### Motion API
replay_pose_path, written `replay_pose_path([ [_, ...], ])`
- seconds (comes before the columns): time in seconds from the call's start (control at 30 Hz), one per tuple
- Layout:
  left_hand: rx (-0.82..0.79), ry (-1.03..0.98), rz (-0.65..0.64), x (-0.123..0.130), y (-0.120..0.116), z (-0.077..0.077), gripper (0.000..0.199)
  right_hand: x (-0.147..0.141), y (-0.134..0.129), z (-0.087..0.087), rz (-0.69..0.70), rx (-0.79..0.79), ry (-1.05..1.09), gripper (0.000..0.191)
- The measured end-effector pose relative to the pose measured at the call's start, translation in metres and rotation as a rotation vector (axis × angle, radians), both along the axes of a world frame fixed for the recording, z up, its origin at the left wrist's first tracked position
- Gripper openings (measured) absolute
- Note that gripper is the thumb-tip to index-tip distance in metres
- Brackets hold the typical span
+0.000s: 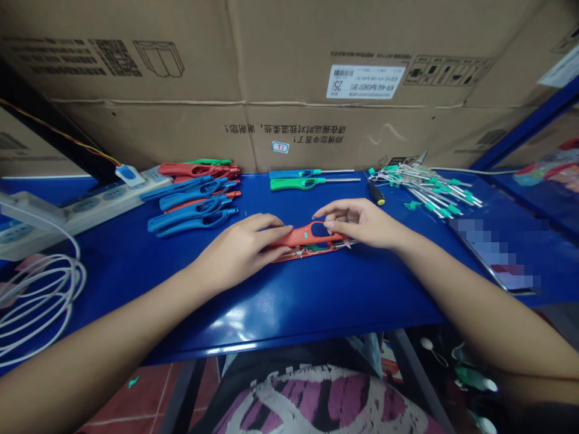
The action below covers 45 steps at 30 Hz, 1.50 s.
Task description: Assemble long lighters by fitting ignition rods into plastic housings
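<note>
Between my hands is an orange long-neck lighter (298, 235), its two casing halves apart. The upper half is tilted over the lower half (294, 255), where wires, a green part and a metal tube show. My left hand (246, 244) grips the casing's left end, thumb below and fingers above. At the trigger-loop end, my right hand (357, 223) pinches the casing between thumb and fingers. Just behind lie a green lighter (294, 184) and a blue lighter (289, 174), both with metal tubes fitted.
Blue and orange lighter casings (194, 211) are piled at the left, beside a power strip (113, 199) and coiled white cable (43, 295). Metal tubes with green ends (434, 190) lie at the right, near a screwdriver (375, 191) and a phone-like slab (497, 256). Cardboard (181, 132) stands behind.
</note>
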<state>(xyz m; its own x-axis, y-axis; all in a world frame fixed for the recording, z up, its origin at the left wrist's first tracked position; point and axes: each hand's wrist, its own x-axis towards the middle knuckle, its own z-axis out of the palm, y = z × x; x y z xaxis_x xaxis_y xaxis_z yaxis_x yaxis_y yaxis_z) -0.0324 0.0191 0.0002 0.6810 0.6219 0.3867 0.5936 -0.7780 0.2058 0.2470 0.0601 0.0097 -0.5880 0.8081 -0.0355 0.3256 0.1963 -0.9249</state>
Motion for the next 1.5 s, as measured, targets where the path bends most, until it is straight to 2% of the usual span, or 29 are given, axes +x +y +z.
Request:
replay_pose_path([
  [0.1,-0.027,-0.005,-0.023,0.002,-0.002,0.002,0.033,0.002,0.0,0.0,0.016,0.034,-0.036,0.038],
  [0.27,-0.145,0.03,-0.002,0.002,-0.006,0.004,0.033,0.004,-0.001,-0.003,0.176,0.439,-0.253,0.043],
  [0.37,-0.191,0.078,0.003,0.002,-0.006,0.003,0.03,0.004,-0.001,-0.006,0.231,0.574,-0.329,0.04],
  [0.6,-0.206,0.121,0.003,0.004,-0.006,0.001,0.025,0.002,0.0,-0.01,0.303,0.609,-0.29,0.03],
  [0.87,-0.186,0.144,0.012,0.005,-0.005,-0.002,0.024,0.003,0.002,-0.014,0.316,0.608,-0.324,0.032],
  [1.0,-0.119,0.23,0.035,0.008,-0.009,-0.003,0.027,0.002,-0.001,-0.011,0.307,0.622,-0.379,0.033],
  [1.13,-0.018,0.312,0.054,0.012,-0.013,-0.006,0.03,0.0,-0.005,-0.008,0.298,0.733,-0.529,0.032],
  [1.27,-0.034,0.204,0.038,0.011,-0.008,-0.011,0.03,0.0,-0.006,-0.011,0.351,0.844,-0.524,0.028],
  [1.37,-0.091,0.112,0.017,0.008,-0.004,-0.011,0.031,-0.001,-0.006,-0.013,0.394,0.886,-0.468,0.034],
  [1.5,-0.113,0.06,-0.017,0.007,-0.004,-0.009,0.028,-0.003,-0.01,-0.011,0.375,0.93,-0.508,0.039],
])
